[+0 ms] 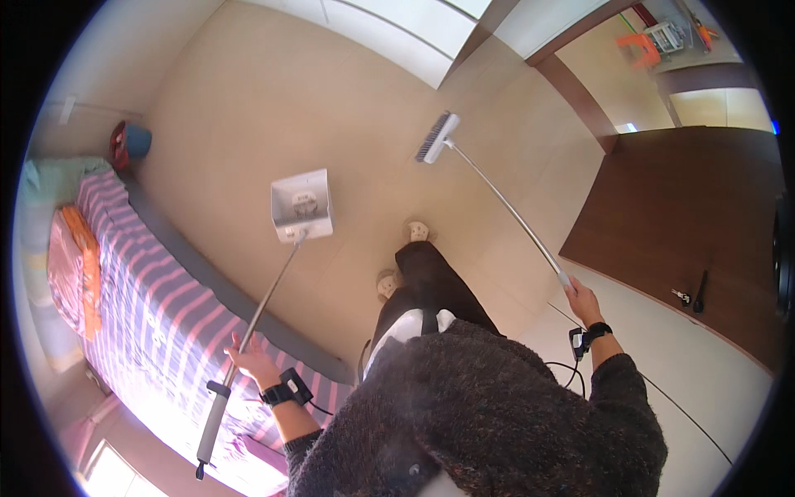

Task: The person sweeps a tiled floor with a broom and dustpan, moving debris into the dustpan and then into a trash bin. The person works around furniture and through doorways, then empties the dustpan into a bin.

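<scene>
My left hand (253, 363) loosely holds the metal pole of a long-handled white dustpan (320, 186), its fingers partly spread around the pole. The grey grip of that pole (214, 422) slants down past my wrist. Ahead of my feet, the dustpan's open side faces up, showing a pale patch with dark marks inside; whether it is print or debris, I cannot tell. My right hand (584, 302) grips a broom's metal pole (509, 208) near its grey end. The broom head (438, 138), white with grey bristles, points to the left over the tiled floor.
A bed (161, 273) with a striped cover runs along the left. A blue bin (138, 141) stands past its far end. White drawers (397, 31) rise ahead. At right, a brown tabletop (677, 217) bears keys (681, 296) and a black object (701, 292).
</scene>
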`<state>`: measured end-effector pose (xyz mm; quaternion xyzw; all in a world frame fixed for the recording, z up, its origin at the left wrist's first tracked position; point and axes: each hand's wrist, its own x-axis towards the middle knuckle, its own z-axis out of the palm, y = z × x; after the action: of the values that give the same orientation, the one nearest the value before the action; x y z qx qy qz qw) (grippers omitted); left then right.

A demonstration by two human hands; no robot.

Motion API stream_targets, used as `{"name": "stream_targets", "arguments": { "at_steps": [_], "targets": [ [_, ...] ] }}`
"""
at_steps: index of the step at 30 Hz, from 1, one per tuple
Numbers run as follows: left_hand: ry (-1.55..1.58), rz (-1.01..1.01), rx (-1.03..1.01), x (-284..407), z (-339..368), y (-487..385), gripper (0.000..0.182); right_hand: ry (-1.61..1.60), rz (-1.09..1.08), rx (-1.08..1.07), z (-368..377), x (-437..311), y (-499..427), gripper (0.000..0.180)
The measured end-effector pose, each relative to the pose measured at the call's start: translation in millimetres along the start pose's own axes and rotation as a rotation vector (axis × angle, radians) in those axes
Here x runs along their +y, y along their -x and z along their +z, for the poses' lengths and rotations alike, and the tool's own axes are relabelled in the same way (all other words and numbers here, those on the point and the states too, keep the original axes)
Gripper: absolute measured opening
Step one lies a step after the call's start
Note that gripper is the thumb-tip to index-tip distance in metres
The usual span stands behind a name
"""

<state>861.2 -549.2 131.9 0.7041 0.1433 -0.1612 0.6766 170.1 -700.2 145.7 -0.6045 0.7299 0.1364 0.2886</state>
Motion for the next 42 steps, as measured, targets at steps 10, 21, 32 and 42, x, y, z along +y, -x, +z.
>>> {"name": "stream_targets", "arguments": {
  "at_steps": [10,21,32,42],
  "targets": [
    [0.075,0.138,0.010,20.1,-77.0,24.7,0.033,0.391,-0.547,-0.351,77.3,-113.4,-33.3,0.039],
    [0.057,0.292,0.085,32.6,-88.4,68.3,0.035,0.265,-0.892,-0.409,310.4,-340.9,-65.2,0.016],
    [-0.094,0.274,0.294,1.8,-40.0,168.5,0.033,0.411,-0.597,-0.297,3.1,-36.9,-222.4,0.023],
    [0.154,0.094,0.455,-90.3,-121.6,242.8,0.034,0.632,-0.329,-0.165,-210.8,163.7,-213.3,0.030]
  ]
}}
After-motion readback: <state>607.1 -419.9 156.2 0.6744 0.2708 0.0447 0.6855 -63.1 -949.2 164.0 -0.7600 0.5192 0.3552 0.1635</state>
